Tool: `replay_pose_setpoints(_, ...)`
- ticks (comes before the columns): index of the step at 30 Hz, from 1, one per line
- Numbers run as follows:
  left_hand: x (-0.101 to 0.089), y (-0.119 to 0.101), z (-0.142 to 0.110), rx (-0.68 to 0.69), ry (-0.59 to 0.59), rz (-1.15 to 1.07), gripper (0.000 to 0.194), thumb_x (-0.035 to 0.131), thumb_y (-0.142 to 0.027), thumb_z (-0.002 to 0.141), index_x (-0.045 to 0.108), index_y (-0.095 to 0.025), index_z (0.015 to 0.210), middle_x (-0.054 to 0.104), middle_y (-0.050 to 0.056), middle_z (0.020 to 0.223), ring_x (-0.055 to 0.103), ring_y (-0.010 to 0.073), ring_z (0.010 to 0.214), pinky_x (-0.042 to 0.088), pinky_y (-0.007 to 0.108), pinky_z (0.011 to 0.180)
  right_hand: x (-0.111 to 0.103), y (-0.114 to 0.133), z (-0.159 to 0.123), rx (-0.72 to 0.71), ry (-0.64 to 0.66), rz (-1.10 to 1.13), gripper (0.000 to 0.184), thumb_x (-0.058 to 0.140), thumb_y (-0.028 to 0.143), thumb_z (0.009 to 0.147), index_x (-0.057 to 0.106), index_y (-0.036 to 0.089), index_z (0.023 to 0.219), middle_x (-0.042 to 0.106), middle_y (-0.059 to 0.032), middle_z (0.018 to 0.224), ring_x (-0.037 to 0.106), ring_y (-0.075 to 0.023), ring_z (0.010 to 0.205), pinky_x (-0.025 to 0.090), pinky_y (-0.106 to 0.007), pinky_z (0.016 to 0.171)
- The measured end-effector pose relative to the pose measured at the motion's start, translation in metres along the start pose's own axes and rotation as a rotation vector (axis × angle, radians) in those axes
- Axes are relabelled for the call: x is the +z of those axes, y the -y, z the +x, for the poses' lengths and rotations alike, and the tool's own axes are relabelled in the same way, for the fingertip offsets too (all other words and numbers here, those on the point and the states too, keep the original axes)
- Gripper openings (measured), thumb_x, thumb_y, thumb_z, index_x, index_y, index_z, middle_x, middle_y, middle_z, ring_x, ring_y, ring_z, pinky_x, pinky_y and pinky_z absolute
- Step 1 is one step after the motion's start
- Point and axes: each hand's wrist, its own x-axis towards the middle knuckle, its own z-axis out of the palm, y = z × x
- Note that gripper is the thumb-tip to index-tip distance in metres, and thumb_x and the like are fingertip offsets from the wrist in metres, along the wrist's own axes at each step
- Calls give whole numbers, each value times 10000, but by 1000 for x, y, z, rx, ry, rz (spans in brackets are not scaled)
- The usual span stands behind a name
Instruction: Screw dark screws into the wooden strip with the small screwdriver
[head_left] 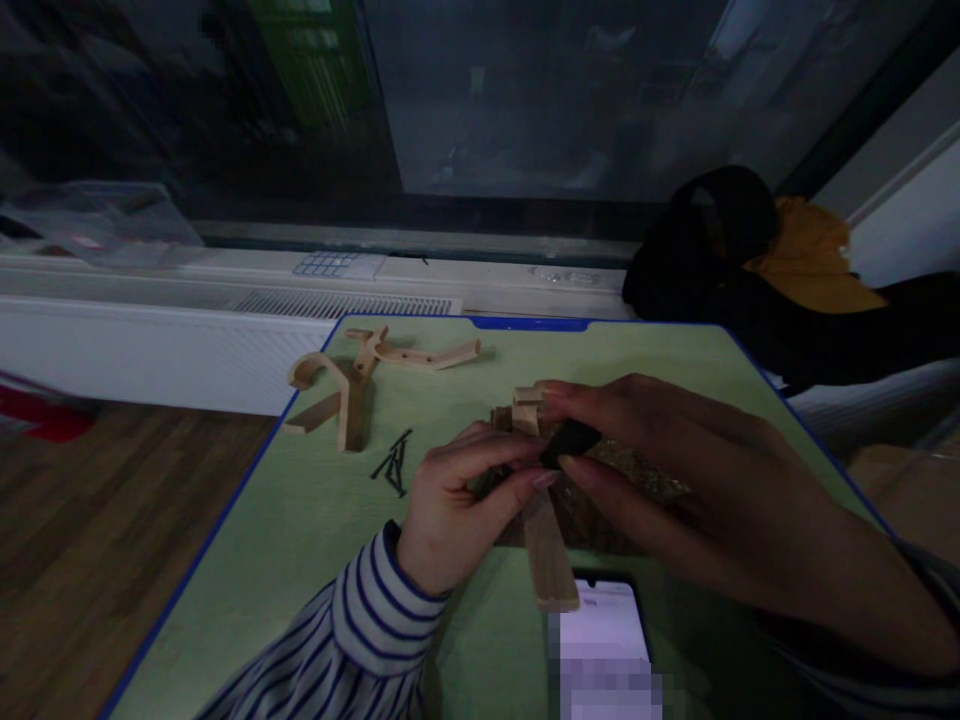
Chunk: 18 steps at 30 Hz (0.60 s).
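Note:
My left hand (469, 490) is closed in a pinch over a light wooden piece (551, 560), and what lies between its fingertips is hidden. From the right, my right hand (690, 480) grips a small dark flat-sided object (571, 440) between thumb and fingers, right by the left fingertips. The wooden piece runs beneath both hands, its long flat end pointing toward me and its notched top showing beyond the fingers. Under it lies a brown patterned block or packet (637, 475), partly covered by my right hand.
Curved wooden parts (349, 395) stand at the table's far left, with several dark screws (394, 465) nearby. A lit phone (604, 620) lies close to me. Blue edging rims the green table (300, 590). A radiator (187, 345) and dark clothing (697, 240) are beyond it.

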Motion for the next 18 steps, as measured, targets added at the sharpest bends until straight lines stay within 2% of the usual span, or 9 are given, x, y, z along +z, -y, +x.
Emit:
replay_pose_setpoints(5,0,0,-2,-4,-13,20,215,698,-125,721,686,-204,921,669,8,766,597,112,713,495,233,685,1,0,3,-3,14,20,356,487,192,880,487,153,1234,631,-51,1069,578,-139,978,476,-255,838)
replay_pose_setpoints(18,0,-2,0,3,-20,53,199,688,-148,737,691,-217,923,697,10,778,620,125,755,509,249,712,2,-1,3,-11,37,12,309,470,206,896,501,141,1197,626,-49,1085,558,-121,1003,459,-240,850)
